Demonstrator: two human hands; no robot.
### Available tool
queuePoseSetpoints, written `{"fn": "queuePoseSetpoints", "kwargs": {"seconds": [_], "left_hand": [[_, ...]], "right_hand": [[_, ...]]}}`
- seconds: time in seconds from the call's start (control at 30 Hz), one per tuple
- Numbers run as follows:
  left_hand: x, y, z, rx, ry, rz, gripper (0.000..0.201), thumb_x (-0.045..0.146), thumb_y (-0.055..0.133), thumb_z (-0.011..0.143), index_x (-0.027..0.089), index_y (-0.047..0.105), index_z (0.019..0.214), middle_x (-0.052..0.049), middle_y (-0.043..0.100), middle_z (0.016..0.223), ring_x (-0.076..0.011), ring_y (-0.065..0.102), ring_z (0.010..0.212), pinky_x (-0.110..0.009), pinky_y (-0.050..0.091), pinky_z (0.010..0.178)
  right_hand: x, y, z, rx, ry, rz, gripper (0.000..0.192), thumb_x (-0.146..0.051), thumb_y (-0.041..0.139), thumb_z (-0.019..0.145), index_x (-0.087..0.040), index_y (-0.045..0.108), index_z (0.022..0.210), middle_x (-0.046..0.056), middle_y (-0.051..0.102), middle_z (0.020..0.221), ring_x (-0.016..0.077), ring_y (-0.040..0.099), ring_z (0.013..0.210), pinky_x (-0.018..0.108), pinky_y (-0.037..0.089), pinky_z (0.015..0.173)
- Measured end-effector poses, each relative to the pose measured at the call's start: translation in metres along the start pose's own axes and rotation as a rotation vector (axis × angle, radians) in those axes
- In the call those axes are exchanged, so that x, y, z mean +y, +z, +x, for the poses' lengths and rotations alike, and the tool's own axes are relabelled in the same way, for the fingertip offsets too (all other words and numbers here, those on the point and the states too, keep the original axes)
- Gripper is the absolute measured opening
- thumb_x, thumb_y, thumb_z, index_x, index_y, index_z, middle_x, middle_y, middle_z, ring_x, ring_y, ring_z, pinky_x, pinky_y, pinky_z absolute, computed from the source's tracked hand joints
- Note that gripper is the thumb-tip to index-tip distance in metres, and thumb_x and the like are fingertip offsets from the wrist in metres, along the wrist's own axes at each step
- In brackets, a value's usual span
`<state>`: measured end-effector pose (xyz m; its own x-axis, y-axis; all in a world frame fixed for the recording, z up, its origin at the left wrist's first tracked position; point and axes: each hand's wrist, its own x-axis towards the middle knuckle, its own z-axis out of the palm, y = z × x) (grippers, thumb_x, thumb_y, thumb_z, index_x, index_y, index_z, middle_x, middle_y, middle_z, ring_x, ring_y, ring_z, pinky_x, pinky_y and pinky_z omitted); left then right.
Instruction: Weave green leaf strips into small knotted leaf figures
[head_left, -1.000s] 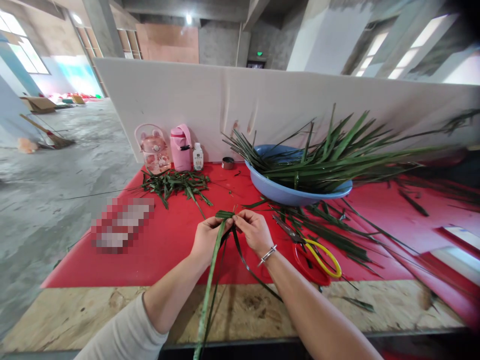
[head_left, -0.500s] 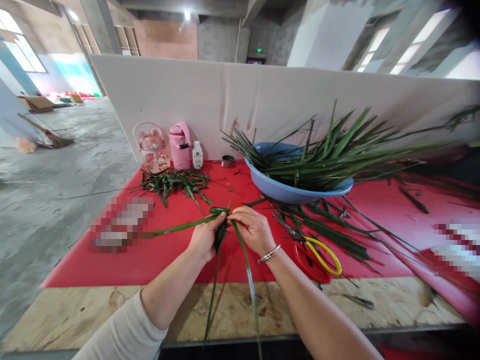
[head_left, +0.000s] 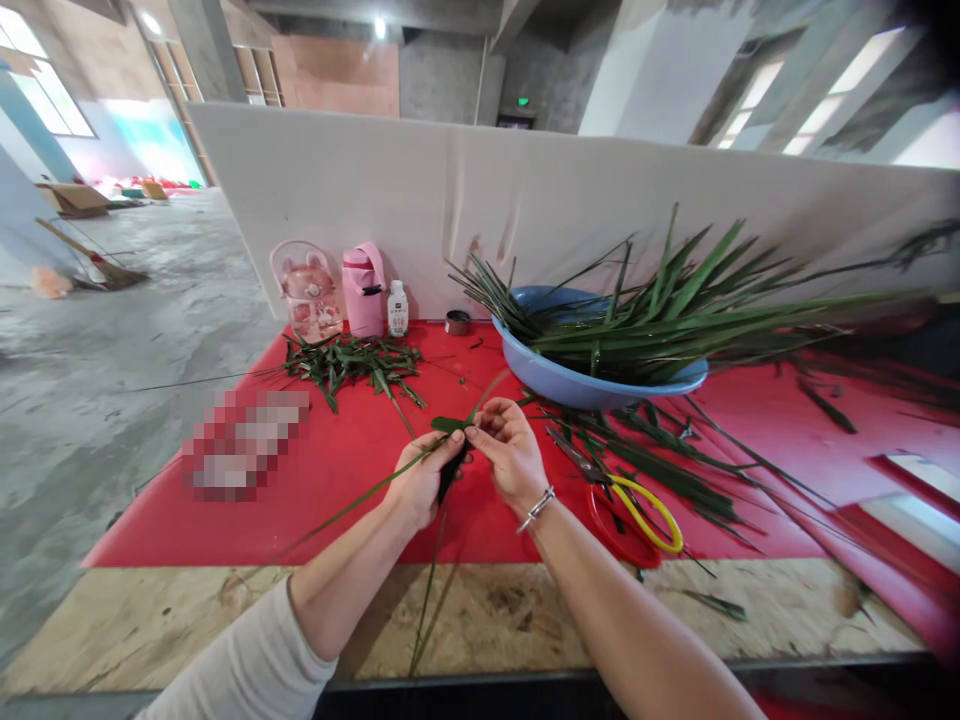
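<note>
Between my two hands, above the red table cover, is a folded piece of long green leaf strips (head_left: 448, 425). My left hand (head_left: 420, 478) is closed around it, thumb on top, with one strip trailing left and another hanging down over the board edge. The thumb and fingers of my right hand (head_left: 511, 452) pinch the same leaf piece at its right side, close to my left thumb. A strip end points up and right between the hands. To the right of my right hand lie scissors (head_left: 630, 505) with red and yellow handles.
A blue basin (head_left: 585, 385) full of long leaves stands at the back right, with loose leaves (head_left: 675, 460) before it. Leaf scraps (head_left: 352, 365) lie back left, near a pink cup (head_left: 310, 300), a pink bottle (head_left: 363, 292), a white bottle (head_left: 397, 310) and a small round tin (head_left: 456, 322).
My right hand has turned upward and drawn in close to my left thumb. The strip that hung below it no longer hangs there; a strip end now points up. The left-trailing strip droops lower.
</note>
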<state>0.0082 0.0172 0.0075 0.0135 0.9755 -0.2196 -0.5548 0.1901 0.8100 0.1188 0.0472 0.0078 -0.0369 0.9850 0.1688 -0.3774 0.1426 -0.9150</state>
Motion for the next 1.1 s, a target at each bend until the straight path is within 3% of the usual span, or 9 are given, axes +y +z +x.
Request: {"fn": "queuePoseSetpoints", "kwargs": {"seconds": [0.17,0.33,0.73,0.93,1.1], "left_hand": [[-0.0026,-0.0024,0.0039,-0.025,0.08,0.069,0.032,0.032,0.083,0.046,0.013,0.063,0.065,0.001,0.06,0.057,-0.0055,0.05,0.051,-0.015,0.037,0.048],[-0.0031,-0.004,0.0067,-0.034,0.095,0.099,0.031,0.032,0.082,0.048,0.013,0.062,0.063,0.001,0.059,0.055,-0.0068,0.052,0.049,-0.016,0.038,0.047],[-0.0015,-0.006,0.007,-0.048,0.141,0.237,0.029,0.034,0.079,0.052,0.014,0.061,0.064,0.002,0.058,0.053,-0.0061,0.047,0.046,-0.017,0.036,0.047],[0.0035,-0.0034,0.0048,-0.091,0.119,0.233,0.036,0.03,0.083,0.043,0.013,0.062,0.067,0.002,0.059,0.058,-0.0065,0.049,0.05,-0.018,0.039,0.051],[-0.0007,-0.0023,0.0047,0.002,0.101,0.2,0.036,0.046,0.072,0.059,0.013,0.062,0.069,0.001,0.056,0.052,-0.0063,0.046,0.045,-0.017,0.034,0.043]], "right_hand": [[0.0016,-0.0023,0.0033,-0.028,0.099,0.146,0.042,-0.013,0.072,0.058,-0.023,0.047,0.09,-0.008,0.056,0.067,0.0072,0.053,0.061,0.019,0.043,0.056],[-0.0014,-0.0009,0.003,-0.038,0.17,0.237,0.047,-0.01,0.072,0.056,-0.022,0.047,0.094,-0.009,0.054,0.064,0.007,0.052,0.057,0.02,0.041,0.055],[-0.0034,-0.0021,0.0041,-0.019,0.219,0.235,0.049,-0.01,0.072,0.053,-0.021,0.048,0.094,-0.009,0.053,0.06,0.0069,0.051,0.057,0.02,0.041,0.056],[-0.0052,-0.0044,0.0051,-0.02,0.21,0.219,0.048,-0.011,0.072,0.055,-0.021,0.048,0.095,-0.009,0.054,0.062,0.0068,0.051,0.059,0.019,0.04,0.058],[0.0036,-0.0035,0.0044,-0.098,0.192,0.146,0.039,-0.016,0.07,0.059,-0.021,0.053,0.094,-0.004,0.059,0.071,0.0103,0.054,0.063,0.023,0.042,0.059]]}}
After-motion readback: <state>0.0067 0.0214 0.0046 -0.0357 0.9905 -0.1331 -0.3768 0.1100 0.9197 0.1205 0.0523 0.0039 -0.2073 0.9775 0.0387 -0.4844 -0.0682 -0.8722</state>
